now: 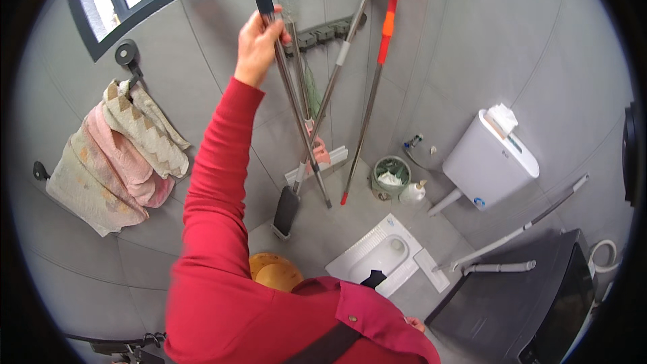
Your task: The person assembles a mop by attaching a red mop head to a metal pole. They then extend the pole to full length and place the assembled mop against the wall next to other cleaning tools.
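Left hand (257, 44) up high, clenched round metal mop pole (291, 94), keeping it upright against wall by rack (323, 32). Mop head (286, 211) down on floor (317, 229). Right hand (416, 324) barely peeks out, can't tell its grip.

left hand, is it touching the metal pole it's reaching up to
Touching. The head view shows the left hand with fingers wrapped around the metal pole, no gap between them.

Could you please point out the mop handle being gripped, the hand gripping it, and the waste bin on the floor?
mop handle (291, 94), head view, on its metal shaft.
left hand (257, 44), head view, on its back.
waste bin (391, 176), head view, on its rim.
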{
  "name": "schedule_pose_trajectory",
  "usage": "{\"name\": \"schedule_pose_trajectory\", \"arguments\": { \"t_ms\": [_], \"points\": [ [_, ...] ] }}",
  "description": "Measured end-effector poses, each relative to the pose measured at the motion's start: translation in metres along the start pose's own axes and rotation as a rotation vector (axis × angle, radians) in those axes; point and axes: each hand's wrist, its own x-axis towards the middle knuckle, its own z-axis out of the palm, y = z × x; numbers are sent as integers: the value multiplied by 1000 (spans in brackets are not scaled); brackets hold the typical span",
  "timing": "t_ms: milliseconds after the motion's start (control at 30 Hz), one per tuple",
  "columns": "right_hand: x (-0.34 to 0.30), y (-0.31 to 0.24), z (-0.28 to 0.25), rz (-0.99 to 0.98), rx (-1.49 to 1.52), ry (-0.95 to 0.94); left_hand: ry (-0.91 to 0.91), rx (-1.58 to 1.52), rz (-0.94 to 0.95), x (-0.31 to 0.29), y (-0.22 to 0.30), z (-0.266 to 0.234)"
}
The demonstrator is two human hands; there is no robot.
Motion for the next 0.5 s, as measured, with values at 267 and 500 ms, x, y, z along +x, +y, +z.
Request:
{"name": "schedule_pose_trajectory", "arguments": {
  "t_ms": [267,500],
  "points": [
    [-28,-55,-15,237,199,-37,38,371,313,46,57,1],
    [-30,-26,-45,193,55,138,170,600,455,75,152,-12]
  ]
}}
